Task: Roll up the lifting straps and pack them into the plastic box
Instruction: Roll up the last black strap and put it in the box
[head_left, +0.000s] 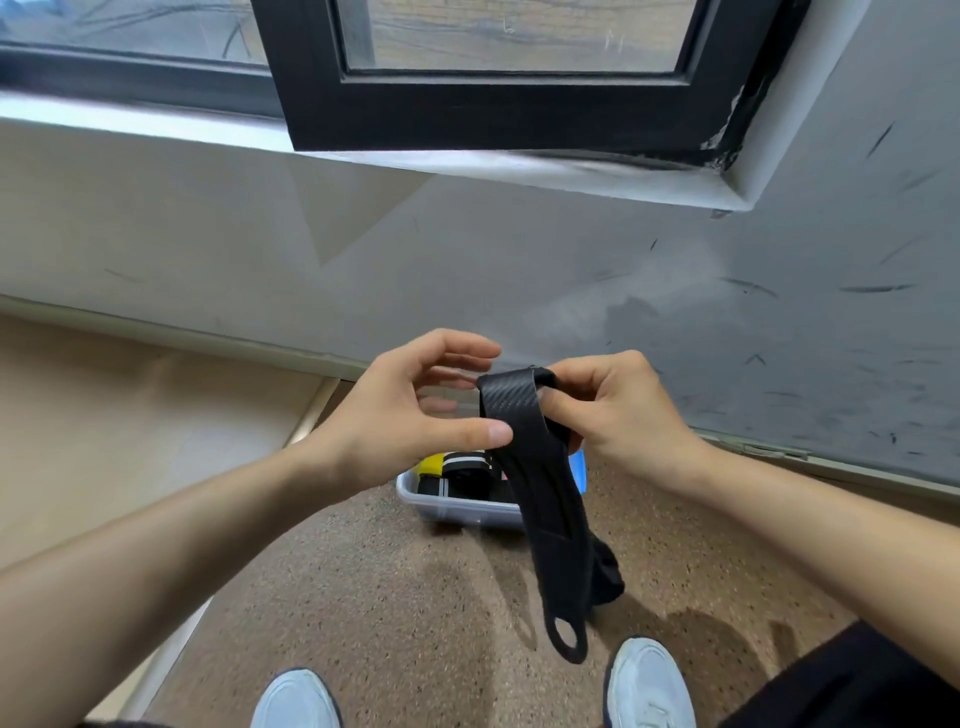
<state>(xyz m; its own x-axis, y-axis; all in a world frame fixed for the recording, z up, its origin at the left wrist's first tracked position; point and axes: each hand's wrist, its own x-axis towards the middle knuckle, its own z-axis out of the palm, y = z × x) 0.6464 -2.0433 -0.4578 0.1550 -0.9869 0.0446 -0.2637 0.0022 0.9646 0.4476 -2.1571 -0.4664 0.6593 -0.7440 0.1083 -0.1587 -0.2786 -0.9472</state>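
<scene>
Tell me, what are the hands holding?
A black lifting strap, pinched at its top end by the right hand; the left hand's thumb touches its edge.

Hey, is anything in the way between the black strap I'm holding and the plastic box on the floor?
Nothing visible. The strap hangs from the right hand right above the box, with only air between. The box already holds rolled straps, though how much room is left is hidden.

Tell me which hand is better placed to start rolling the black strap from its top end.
The right hand, I think: it already pinches the top of the black lifting strap. The left hand is open, only its thumb touching the strap's edge.
</scene>
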